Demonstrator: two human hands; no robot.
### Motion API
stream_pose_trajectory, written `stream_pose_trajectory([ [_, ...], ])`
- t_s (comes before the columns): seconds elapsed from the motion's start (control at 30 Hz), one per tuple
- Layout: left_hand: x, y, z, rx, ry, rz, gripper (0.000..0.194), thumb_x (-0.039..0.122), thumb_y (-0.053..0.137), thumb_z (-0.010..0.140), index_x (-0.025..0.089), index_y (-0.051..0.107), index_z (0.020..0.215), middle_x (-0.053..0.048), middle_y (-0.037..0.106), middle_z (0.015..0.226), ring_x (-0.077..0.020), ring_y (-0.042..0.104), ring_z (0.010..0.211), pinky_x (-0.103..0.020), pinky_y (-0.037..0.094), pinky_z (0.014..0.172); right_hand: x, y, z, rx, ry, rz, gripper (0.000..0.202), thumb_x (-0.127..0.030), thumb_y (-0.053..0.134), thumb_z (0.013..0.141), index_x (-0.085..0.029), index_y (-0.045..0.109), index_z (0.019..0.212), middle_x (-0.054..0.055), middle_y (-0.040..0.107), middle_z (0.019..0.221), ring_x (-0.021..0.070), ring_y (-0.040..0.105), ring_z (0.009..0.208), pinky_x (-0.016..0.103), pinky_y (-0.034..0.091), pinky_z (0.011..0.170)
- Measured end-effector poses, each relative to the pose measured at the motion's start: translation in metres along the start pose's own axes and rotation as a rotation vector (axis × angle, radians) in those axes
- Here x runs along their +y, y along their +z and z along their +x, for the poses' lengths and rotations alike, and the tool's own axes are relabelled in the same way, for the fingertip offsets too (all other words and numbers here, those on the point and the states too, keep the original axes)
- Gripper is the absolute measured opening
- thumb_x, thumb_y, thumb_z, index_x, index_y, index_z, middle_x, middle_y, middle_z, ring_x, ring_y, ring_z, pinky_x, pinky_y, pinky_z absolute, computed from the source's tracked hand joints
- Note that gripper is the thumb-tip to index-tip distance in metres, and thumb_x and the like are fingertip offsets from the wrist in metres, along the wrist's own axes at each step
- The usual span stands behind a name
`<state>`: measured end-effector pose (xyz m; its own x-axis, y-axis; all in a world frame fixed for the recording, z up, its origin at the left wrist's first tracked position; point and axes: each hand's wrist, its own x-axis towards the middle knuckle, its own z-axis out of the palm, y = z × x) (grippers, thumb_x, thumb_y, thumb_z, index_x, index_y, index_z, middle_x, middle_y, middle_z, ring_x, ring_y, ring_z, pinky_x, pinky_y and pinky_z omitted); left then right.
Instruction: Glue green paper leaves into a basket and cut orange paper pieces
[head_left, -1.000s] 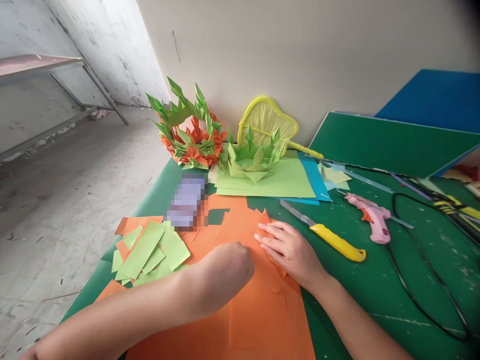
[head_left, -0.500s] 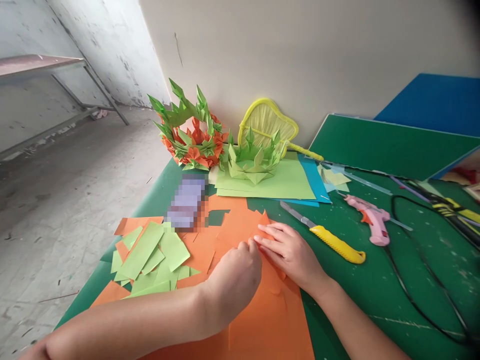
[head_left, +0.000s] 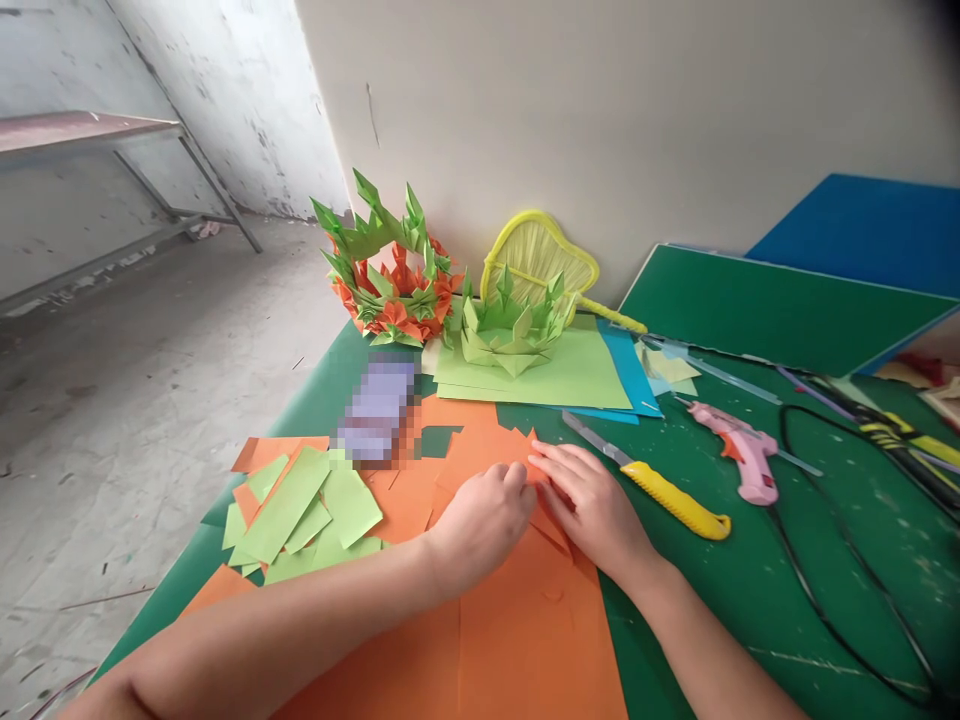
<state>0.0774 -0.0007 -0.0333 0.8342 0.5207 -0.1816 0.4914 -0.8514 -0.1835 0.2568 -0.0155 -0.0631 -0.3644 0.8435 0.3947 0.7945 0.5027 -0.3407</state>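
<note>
While the right hand (head_left: 596, 500) lies with fingers extended and thumb apart on a folded orange piece (head_left: 550, 528), just right of centre frame, the left hand (head_left: 487, 515) has shifted rightward over the last second, closing up to it. Left fingers curled; cannot tell whether they pinch paper. Reading: both hands now address one piece, atop the orange sheet (head_left: 525, 650), lower centre.
</note>
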Motion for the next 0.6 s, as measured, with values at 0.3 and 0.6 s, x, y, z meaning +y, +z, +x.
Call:
stream_pose_trajectory([
  [0.3,0.004,0.010,0.003,0.097,-0.006,0.161,0.020,0.011,0.054,0.079,0.014,0.062,0.097,-0.008,0.051,0.084,-0.0219,0.048,0.084,-0.031,0.040,0.060,0.002,0.000,0.000,-0.059,0.012,-0.046,0.034,-0.018,0.043,0.094,-0.017,0.060,0.123,0.009,0.062,0.128,0.0248,0.055,0.115,0.044,0.051,0.095],
  [0.6,0.011,0.005,0.003,0.107,-0.066,0.144,0.023,0.009,0.050,0.080,0.013,0.061,0.100,-0.010,0.050,0.090,-0.0212,0.047,0.081,-0.031,0.039,0.058,0.002,-0.001,0.007,-0.123,0.042,-0.163,0.044,-0.021,0.046,0.090,-0.018,0.052,0.134,0.007,0.054,0.138,0.0277,0.052,0.116,0.047,0.046,0.095],
])
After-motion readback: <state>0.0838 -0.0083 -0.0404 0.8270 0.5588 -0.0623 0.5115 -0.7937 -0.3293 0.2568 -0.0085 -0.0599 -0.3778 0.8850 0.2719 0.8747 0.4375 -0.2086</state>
